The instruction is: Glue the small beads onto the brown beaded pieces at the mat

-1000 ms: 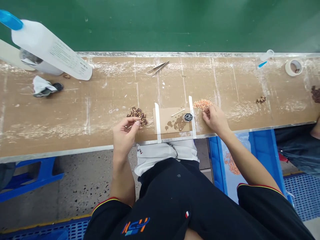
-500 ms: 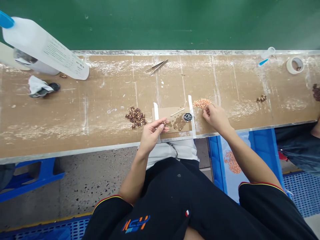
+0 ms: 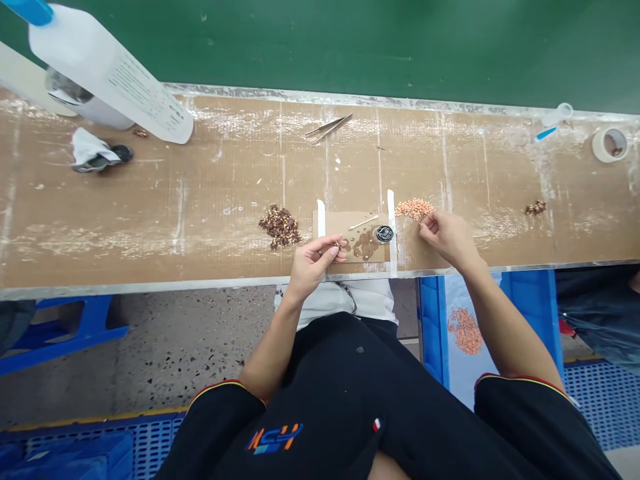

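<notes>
Here I have the left hand (image 3: 311, 265) over the near left part of the taped card (image 3: 337, 223), thumb and fingers pinching small brown-and-gold pieces (image 3: 337, 246). Just left of that grip sits the brown-and-gold pile (image 3: 279, 228); to its right, the cotton swab (image 3: 363, 222) and black-topped pot (image 3: 384, 233). My right hand (image 3: 450, 235) curls beside the orange pile (image 3: 414, 209); whether it grips anything, I can't tell.
</notes>
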A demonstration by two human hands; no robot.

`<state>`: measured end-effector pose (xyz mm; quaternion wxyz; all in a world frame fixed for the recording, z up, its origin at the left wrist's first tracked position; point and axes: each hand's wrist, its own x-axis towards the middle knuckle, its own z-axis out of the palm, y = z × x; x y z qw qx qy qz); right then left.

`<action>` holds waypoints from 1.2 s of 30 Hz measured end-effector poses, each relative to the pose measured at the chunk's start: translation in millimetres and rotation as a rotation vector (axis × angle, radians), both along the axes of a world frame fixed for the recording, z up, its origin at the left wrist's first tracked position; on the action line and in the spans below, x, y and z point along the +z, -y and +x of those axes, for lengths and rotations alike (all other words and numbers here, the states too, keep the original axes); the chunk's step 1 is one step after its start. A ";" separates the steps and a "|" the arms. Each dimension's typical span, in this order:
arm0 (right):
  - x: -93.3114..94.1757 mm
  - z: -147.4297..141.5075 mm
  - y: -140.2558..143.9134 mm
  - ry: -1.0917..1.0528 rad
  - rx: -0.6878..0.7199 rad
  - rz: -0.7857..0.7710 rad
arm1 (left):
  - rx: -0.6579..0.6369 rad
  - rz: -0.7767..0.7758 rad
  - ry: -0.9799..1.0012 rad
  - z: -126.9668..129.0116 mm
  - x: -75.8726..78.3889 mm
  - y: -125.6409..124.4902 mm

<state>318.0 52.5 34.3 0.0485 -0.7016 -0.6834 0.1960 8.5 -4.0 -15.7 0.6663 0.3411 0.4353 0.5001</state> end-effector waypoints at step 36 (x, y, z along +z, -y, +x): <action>48.0 -62.3 -10.1 0.025 0.358 -0.060 | -0.007 0.030 0.066 0.3 0.7 0.3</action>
